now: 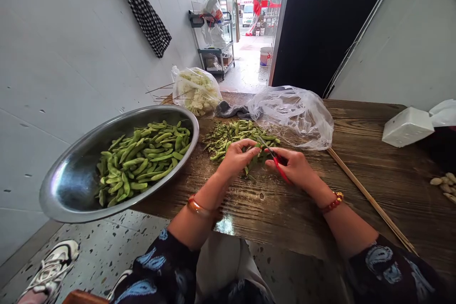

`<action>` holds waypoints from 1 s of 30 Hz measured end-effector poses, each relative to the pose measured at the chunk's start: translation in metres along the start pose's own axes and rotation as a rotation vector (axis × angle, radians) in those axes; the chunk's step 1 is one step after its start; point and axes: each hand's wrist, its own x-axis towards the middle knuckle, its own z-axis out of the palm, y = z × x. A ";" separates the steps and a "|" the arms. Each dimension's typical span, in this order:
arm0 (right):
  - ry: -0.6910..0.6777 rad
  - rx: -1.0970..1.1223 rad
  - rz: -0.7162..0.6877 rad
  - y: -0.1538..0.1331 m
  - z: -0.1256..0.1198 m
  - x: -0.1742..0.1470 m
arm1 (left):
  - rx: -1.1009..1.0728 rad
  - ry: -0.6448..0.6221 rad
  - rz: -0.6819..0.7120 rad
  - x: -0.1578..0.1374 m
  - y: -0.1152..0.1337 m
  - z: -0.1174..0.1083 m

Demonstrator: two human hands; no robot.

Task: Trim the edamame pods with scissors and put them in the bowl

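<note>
My left hand [239, 157] is closed in a pinch on a green soybean pod [259, 147], over the middle of the table. In my right hand [297, 167] are red-handled scissors [281, 169], their blades pointing up and left at the pod. Just beyond my hands lies a heap of edamame pods [245, 128] mixed with trimmed bits. On the left, a big steel basin [67, 185] holds many green pods [142, 156]. Parts of the pod between my fingers are hidden.
Behind the heap are a clear plastic bag [299, 116], a dark grey cloth [233, 110] and a bagged cauliflower-like vegetable [197, 91]. Thin bamboo sticks [370, 197] lie at right. A white tissue box [408, 127] and peanuts [445, 183] are at the far right.
</note>
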 end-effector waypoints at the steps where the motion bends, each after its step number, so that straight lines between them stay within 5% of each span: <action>1: 0.020 0.019 0.025 -0.001 0.000 0.000 | -0.086 0.034 -0.032 0.001 -0.001 -0.001; 6: 0.065 0.079 0.090 -0.003 0.000 0.002 | -0.398 0.105 -0.069 0.005 -0.001 -0.005; 12: 0.063 0.079 0.081 -0.005 0.003 0.000 | -0.518 0.128 -0.099 0.004 0.001 -0.007; 30: 0.031 0.141 0.121 0.000 0.009 -0.001 | -0.340 0.012 -0.100 -0.002 -0.003 0.008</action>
